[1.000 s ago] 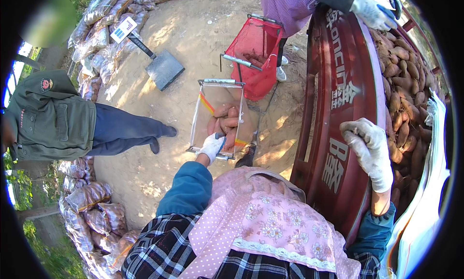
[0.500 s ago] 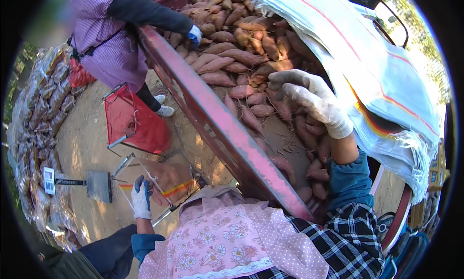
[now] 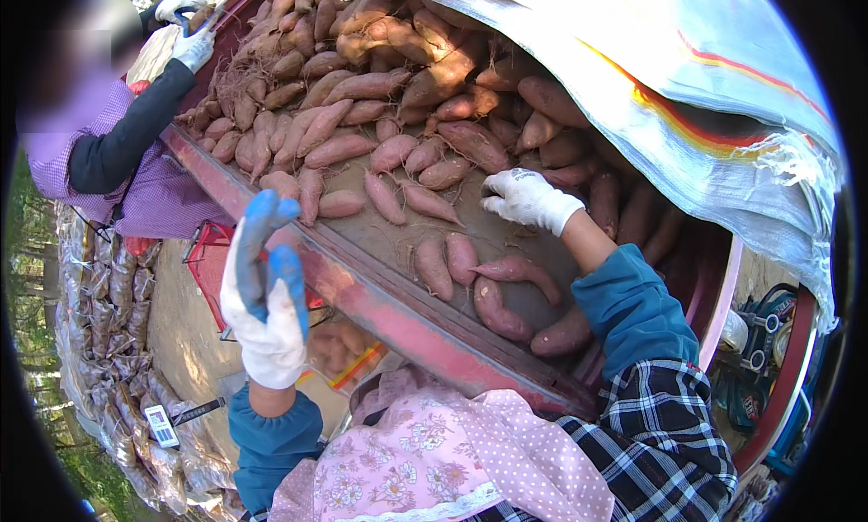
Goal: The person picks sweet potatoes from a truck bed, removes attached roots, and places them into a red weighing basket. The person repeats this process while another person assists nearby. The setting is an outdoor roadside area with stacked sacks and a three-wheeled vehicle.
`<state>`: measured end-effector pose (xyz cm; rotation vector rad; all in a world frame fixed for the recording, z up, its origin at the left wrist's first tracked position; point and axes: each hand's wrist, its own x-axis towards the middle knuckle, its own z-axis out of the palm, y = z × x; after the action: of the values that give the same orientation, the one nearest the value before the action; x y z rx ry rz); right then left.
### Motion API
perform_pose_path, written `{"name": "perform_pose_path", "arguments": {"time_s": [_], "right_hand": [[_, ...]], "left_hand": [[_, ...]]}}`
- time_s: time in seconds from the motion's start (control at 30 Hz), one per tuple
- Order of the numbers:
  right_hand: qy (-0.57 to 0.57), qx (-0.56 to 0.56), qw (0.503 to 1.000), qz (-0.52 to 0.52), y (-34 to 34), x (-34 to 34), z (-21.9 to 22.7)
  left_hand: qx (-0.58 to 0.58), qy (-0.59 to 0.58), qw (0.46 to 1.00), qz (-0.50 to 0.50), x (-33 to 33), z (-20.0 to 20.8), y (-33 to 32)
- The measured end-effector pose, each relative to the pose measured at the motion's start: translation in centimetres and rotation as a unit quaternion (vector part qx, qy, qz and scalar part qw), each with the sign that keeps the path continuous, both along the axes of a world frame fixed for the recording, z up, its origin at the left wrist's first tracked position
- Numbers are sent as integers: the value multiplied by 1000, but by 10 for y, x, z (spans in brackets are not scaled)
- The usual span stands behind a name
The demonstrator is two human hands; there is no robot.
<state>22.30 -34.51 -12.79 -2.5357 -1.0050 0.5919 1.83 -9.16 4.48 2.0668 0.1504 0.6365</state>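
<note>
Where the red truck bed (image 3: pixel 407 319) stretches out, sweet potatoes (image 3: pixel 357 88) lie heaped toward its far end, a few loose nearer. By its side edge the gloved left hand (image 3: pixel 260 323) is raised, fingers parted, holding nothing; over the bed the right hand (image 3: pixel 532 199) curls, its grip hidden, so I cannot tell. Picking seems underway, probably calling next for fingers around one loose root (image 3: pixel 461 256)
</note>
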Motion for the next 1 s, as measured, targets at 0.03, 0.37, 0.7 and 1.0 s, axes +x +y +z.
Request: {"name": "perform_pose_path", "arguments": {"time_s": [0.03, 0.37, 0.7, 1.0], "right_hand": [[-13, 21, 1000, -7, -2, 3, -7], [-228, -170, 955, 87, 27, -31, -51], [-378, -301, 874, 48, 3, 17, -64], [-404, -96, 905, -91, 37, 47, -79]], "left_hand": [[47, 10, 998, -31, 11, -14, -1], [151, 13, 987, -62, 25, -30, 1], [167, -13, 984, -60, 26, -30, 1], [199, -62, 976, -65, 28, -29, 2]]}}
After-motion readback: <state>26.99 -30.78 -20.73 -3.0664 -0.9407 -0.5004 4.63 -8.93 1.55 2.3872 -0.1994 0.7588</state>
